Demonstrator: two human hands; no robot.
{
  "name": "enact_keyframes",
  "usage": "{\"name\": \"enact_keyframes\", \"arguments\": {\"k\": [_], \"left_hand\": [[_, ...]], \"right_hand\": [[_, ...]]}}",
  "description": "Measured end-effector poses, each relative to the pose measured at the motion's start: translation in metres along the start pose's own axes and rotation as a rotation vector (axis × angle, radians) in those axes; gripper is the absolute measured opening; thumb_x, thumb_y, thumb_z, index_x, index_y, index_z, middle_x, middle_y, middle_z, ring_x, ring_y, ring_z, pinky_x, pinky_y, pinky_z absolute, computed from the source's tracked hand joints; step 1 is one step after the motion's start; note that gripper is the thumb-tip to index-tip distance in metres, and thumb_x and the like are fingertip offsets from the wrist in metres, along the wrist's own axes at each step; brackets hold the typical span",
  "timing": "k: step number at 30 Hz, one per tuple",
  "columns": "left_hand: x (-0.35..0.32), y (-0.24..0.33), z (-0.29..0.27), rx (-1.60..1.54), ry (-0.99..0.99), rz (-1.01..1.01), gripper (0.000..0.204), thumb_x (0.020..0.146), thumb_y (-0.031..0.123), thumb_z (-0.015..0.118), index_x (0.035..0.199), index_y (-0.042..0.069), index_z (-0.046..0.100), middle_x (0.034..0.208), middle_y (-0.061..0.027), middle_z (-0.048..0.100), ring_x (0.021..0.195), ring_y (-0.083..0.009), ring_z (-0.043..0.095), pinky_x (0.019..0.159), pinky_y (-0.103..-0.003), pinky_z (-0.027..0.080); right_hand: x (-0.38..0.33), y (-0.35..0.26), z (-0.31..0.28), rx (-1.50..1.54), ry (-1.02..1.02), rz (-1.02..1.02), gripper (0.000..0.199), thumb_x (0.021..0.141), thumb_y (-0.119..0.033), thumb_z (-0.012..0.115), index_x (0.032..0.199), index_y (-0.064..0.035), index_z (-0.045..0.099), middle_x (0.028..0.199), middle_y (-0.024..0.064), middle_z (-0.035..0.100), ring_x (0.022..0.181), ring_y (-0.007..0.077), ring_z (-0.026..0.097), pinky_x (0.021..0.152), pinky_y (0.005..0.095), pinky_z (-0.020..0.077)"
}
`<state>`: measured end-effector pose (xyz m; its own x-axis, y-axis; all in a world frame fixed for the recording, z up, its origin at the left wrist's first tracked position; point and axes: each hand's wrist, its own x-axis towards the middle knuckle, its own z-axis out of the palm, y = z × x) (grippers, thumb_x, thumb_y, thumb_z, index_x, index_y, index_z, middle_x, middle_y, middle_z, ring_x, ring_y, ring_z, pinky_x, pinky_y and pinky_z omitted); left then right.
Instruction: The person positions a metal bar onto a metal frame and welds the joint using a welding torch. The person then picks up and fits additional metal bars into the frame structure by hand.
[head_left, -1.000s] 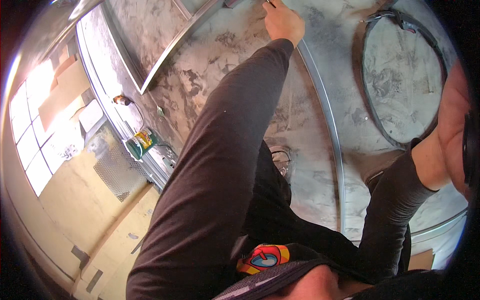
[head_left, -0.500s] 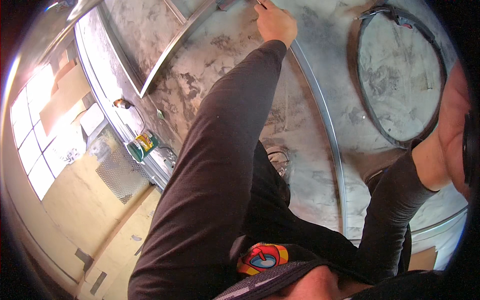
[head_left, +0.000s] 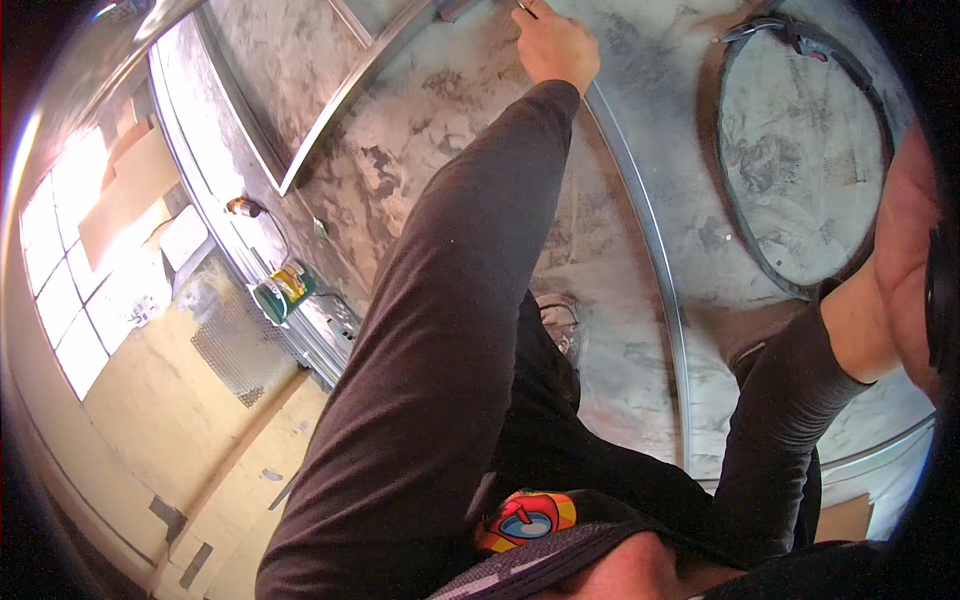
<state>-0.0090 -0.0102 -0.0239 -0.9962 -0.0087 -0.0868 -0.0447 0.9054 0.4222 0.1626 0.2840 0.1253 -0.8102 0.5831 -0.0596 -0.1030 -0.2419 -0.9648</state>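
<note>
The left hand [head_left: 556, 42] is seen at about twelve o'clock, at the end of a long dark sleeve [head_left: 420, 330] that runs up from the lower edge. Its grip is closed around a thin, dark, rod-like tool [head_left: 527, 9], of which only a short end shows above the knuckles; what kind of tool it is cannot be told. The hand is pressed against a mottled grey plaster surface [head_left: 480, 110], just beside a curved metal rail [head_left: 650, 250] that sweeps down toward five o'clock. A straight metal profile [head_left: 345, 105] is laid across the same surface from twelve toward ten o'clock.

The right hand [head_left: 915, 280] is found at three o'clock, very close to the lens and cut by the rim. Whether its grip is open or closed cannot be told, and nothing is seen held in it. Near it, at about two o'clock, a round opening framed by a dark ring [head_left: 800, 150] is set in the plaster.

At nine o'clock a green can [head_left: 283, 292] is lying on a metal track [head_left: 310, 330], with a bright window [head_left: 60, 290] beyond it.
</note>
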Motion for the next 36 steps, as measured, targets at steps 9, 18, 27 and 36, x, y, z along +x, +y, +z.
{"name": "enact_keyframes", "arguments": {"k": [9, 18, 27, 36], "left_hand": [[-0.001, -0.005, 0.004, -0.013, 0.048, 0.032, 0.093, 0.078, 0.015, 0.065, 0.149, -0.013, 0.013, 0.117, -0.0319, 0.054, 0.096, -0.0454, 0.063, 0.083, -0.048, 0.052], [-0.002, -0.002, -0.001, -0.031, 0.057, 0.058, 0.086, 0.079, 0.011, 0.06, 0.15, -0.011, 0.016, 0.117, -0.0326, 0.053, 0.096, -0.0472, 0.062, 0.083, -0.049, 0.052], [-0.001, 0.0, -0.001, -0.048, 0.043, 0.013, 0.085, 0.08, 0.011, 0.06, 0.15, -0.011, 0.017, 0.118, -0.033, 0.053, 0.097, -0.0472, 0.062, 0.085, -0.049, 0.052], [-0.002, 0.006, -0.003, -0.048, 0.035, -0.011, 0.082, 0.083, 0.012, 0.057, 0.15, -0.01, 0.015, 0.119, -0.0317, 0.054, 0.099, -0.0476, 0.062, 0.086, -0.05, 0.051]], "right_hand": [[-0.002, 0.0, 0.001, 0.009, 0.007, -0.002, 0.061, 0.092, -0.041, 0.068, 0.139, -0.0098, 0.045, 0.122, 0.0131, 0.06, 0.107, 0.0277, 0.061, 0.095, 0.0414, 0.0467], [-0.005, 0.002, 0.005, 0.008, 0.001, -0.006, 0.062, 0.092, -0.042, 0.067, 0.141, -0.011, 0.044, 0.123, 0.0133, 0.06, 0.108, 0.0284, 0.06, 0.096, 0.0422, 0.0463], [-0.007, 0.0, 0.007, 0.01, -0.006, -0.012, 0.063, 0.093, -0.043, 0.067, 0.142, -0.0121, 0.042, 0.123, 0.0134, 0.059, 0.109, 0.0291, 0.06, 0.097, 0.0431, 0.0458], [-0.008, -0.001, 0.007, 0.013, -0.007, -0.012, 0.065, 0.093, -0.043, 0.067, 0.144, -0.0132, 0.041, 0.123, 0.0136, 0.059, 0.11, 0.0298, 0.06, 0.097, 0.0439, 0.0454]]}}
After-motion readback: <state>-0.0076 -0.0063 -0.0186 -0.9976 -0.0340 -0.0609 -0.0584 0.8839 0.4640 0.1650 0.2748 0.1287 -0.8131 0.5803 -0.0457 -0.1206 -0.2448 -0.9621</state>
